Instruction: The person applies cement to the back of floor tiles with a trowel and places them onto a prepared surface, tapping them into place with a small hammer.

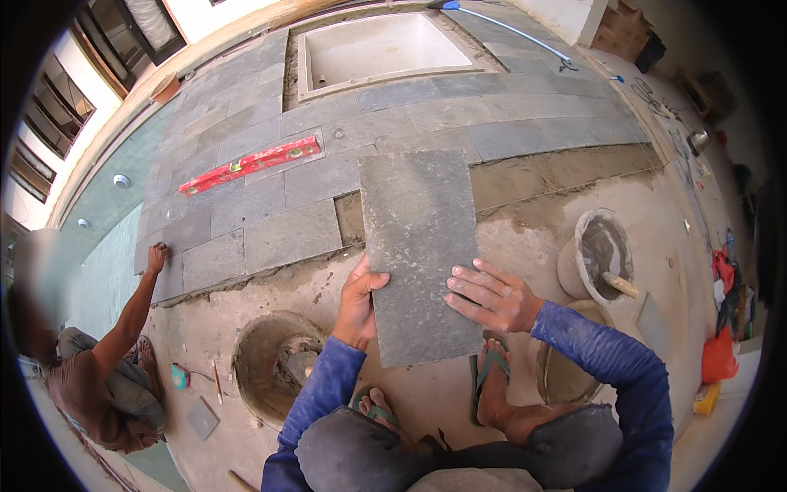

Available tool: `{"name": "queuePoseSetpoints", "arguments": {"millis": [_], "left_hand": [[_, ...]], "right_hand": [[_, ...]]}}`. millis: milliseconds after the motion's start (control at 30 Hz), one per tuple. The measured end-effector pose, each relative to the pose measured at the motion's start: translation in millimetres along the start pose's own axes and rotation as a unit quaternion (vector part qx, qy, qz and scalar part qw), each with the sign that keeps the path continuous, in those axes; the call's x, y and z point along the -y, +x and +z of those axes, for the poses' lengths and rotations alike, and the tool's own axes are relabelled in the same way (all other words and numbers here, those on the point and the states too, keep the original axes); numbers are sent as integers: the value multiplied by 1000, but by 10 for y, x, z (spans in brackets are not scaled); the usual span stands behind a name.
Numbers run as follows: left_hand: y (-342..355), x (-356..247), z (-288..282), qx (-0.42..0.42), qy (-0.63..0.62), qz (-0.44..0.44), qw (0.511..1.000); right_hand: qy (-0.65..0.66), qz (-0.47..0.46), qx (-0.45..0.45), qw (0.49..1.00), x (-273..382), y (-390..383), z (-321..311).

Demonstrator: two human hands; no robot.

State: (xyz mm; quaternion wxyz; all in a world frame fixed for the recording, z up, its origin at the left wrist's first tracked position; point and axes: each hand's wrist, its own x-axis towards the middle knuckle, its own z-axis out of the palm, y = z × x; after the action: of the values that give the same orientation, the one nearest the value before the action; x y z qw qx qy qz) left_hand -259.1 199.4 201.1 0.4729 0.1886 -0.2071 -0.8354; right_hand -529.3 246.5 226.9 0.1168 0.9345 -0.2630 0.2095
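A rectangular grey stone slab (416, 221) is held upright-to-slanted in front of me, over the edge of the laid paving (291, 230). My left hand (357, 299) is closed on its left edge, thumb on the face. My right hand (492, 299) holds the right side, fingers stretched over the face and thumb hidden. A strip of grey mortar bed (557, 168) runs behind the slab. A mortar bucket (246, 361) is left of my feet; another with a handled tool (590, 242) is at the right, above a third bucket (557, 361), partly hidden.
A crouching co-worker (106, 385) at the left reaches onto the paving. A red spirit level (250, 164) lies on laid slabs. Beyond are a white recessed basin (385, 57) and a blue pole (512, 37). Loose tiles (202, 416), cables and bags (717, 353) lie on the floor.
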Motion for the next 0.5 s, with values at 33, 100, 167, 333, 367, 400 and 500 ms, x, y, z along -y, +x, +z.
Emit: {"name": "queuePoseSetpoints", "arguments": {"millis": [33, 100, 167, 333, 367, 400, 500], "left_hand": [[7, -4, 13, -13, 22, 7, 1000], [32, -17, 61, -39, 65, 21, 997], [73, -18, 123, -39, 85, 37, 995], [132, -55, 449, -102, 135, -23, 985], [176, -84, 500, -122, 153, -54, 979], [211, -84, 550, -141, 169, -87, 972], [275, -57, 795, -266, 192, -174, 928]], "right_hand": [[1, -2, -5, 1000, -47, -2, 33], [4, -5, -15, 1000, -141, 1, 79], [9, -19, -27, 999, -240, -10, 107], [58, -12, -55, 997, -369, -11, -41], [69, -8, -65, 995, -432, -21, -90], [81, -3, -75, 994, -501, -43, -116], [338, 135, -127, 923, -681, -16, -175]]}}
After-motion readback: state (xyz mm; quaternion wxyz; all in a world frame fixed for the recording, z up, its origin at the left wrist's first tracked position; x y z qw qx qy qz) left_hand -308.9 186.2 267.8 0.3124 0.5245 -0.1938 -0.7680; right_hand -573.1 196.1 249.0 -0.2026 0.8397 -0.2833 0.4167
